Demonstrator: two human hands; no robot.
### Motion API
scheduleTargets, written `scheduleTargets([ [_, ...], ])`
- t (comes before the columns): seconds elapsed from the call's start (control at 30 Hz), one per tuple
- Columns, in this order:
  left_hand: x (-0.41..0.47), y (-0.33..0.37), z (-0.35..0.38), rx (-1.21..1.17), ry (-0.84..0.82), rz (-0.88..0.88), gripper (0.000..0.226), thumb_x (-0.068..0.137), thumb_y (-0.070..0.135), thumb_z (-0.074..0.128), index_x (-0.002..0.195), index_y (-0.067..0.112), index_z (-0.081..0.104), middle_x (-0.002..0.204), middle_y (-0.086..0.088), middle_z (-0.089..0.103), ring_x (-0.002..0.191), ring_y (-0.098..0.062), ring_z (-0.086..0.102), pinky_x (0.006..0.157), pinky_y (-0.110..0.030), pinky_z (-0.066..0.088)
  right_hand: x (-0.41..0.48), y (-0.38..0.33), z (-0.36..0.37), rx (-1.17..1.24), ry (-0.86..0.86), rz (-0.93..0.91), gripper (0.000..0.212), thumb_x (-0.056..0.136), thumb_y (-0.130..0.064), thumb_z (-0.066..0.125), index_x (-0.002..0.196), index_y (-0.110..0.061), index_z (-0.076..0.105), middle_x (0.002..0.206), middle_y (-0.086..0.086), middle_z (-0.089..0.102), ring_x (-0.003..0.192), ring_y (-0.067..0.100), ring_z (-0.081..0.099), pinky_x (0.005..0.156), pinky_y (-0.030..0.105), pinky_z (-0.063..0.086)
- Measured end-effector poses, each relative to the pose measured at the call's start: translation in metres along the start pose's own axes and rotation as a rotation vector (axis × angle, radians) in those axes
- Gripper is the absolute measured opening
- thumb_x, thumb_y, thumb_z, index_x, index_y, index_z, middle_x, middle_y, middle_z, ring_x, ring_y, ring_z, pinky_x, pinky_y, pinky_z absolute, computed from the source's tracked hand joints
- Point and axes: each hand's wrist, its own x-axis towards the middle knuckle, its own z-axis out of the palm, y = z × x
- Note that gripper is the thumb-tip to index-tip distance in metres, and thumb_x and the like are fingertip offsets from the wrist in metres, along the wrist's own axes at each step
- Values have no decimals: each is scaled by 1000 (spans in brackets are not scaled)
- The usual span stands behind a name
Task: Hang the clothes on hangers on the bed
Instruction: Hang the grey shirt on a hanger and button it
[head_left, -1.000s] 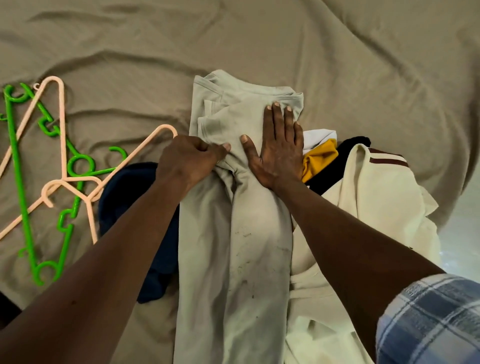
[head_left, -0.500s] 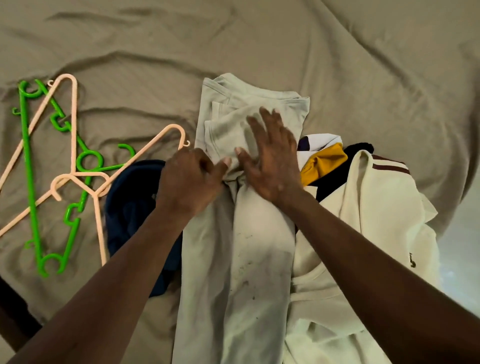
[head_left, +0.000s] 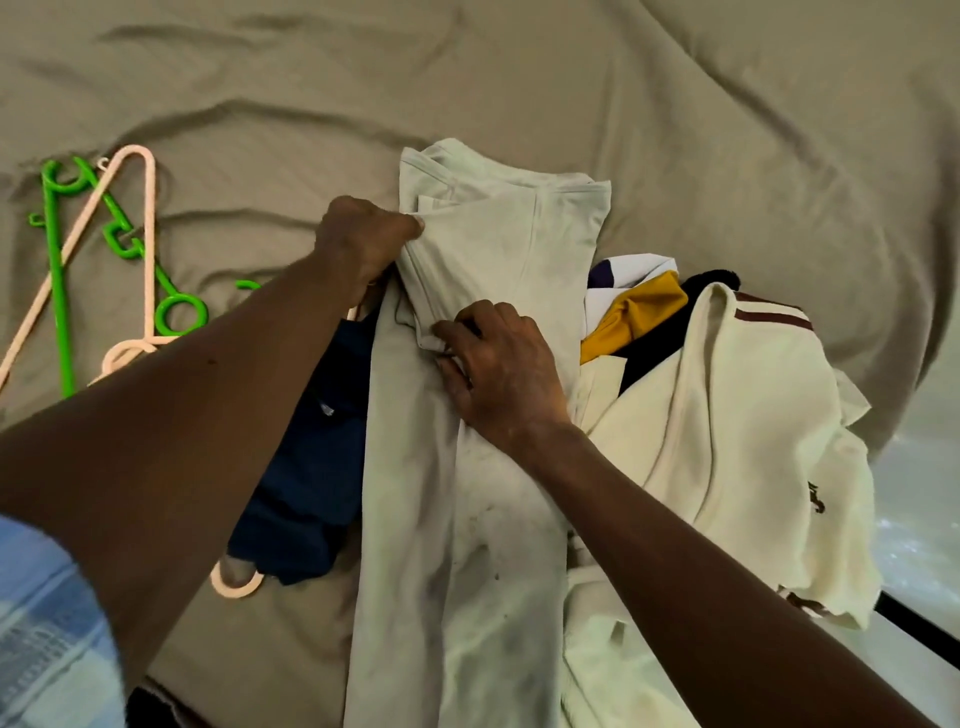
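Pinched pale grey shirt (head_left: 498, 244) at folded edge with left hand (head_left: 358, 244), gripped mid-fold with curled right hand (head_left: 498, 364), long axis running away up the bed (head_left: 675, 130).

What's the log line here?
left hand pinches folded pale grey cloth garment | right hand grips same garment | peach plastic hanger untouched

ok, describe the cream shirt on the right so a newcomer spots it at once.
On the tan bed sheet, look right of centre. The cream shirt lies there, beside the pale grey shirt. Only it carries two maroon stripes.
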Motion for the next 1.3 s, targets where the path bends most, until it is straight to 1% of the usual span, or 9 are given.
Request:
scheduleTargets([
  [0.17,-3,3,-1,-99,-88,-20,24,78,22,88,95,20,71,97,3,71,86,-15,64,65,-27,47,0,-4,-4,67,72,87,17,92,-30,69,102,-17,73,95,3,68,89,25,59,76,38,46],
  [0.33,0,10,-10,50,-112,14,24,77,31,88,85,18,70,101,-2,74,85,-16,68,65,-30,55,4,-11,-13,451,176,379,10,90,-20,67,98,-15,65,78,-2,65,76,17,58,63,31,45],
  [0.43,0,19,-8,56,-77,-6,20,76,20,85,82,14,67,99,-10,75,85,-26,74,77,-43,64,8,-11,-17,677,201,644,10,88,-16,67,94,-19,60,70,-8,62,66,16,60,62,36,50],
  [0.57,-4,40,12,78,55,41,20,67,15,76,86,10,72,87,-6,74,74,-23,71,69,-34,63,18,-3,-19,984,300,1042,10,79,-17,63,84,-24,59,67,-6,64,62,17,65,67,47,60],
  [0.67,-6,60,36,90,102,113,28,66,27,72,90,12,73,88,-1,76,80,-23,75,75,-34,64,20,-2,-27,963,301,1162,4,83,-15,64,86,-17,62,67,-7,62,55,5,57,59,30,53],
  [0.8,-16,79,66,-133,-100,57,32,91,42,74,87,13,64,80,-8,73,60,-22,69,60,-36,62,14,-1,-34,910,213,1172,19,89,-29,65,104,-20,60,78,-9,62,68,1,55,55,17,36],
  [0.93,-18,59,67,123,180,166,27,91,44,64,86,18,67,104,-5,76,101,-28,71,92,-36,57,14,7,-36,834,102,1164,32,88,-27,65,117,-21,55,90,-5,64,83,17,62,62,25,42],
  [1.07,-20,21,62,241,175,39,53,79,55,68,116,18,69,120,-6,73,117,-30,66,101,-36,53,2,6,-28,652,51,888,58,90,-27,63,143,-32,39,107,4,63,95,24,62,76,31,44],
  [1.3,-13,15,61,25,210,43,30,78,34,85,104,25,71,110,6,71,105,-18,68,96,-32,56,-17,6,-15,480,-82,572,55,101,-38,57,153,-28,43,123,5,42,102,21,56,84,37,54],
])
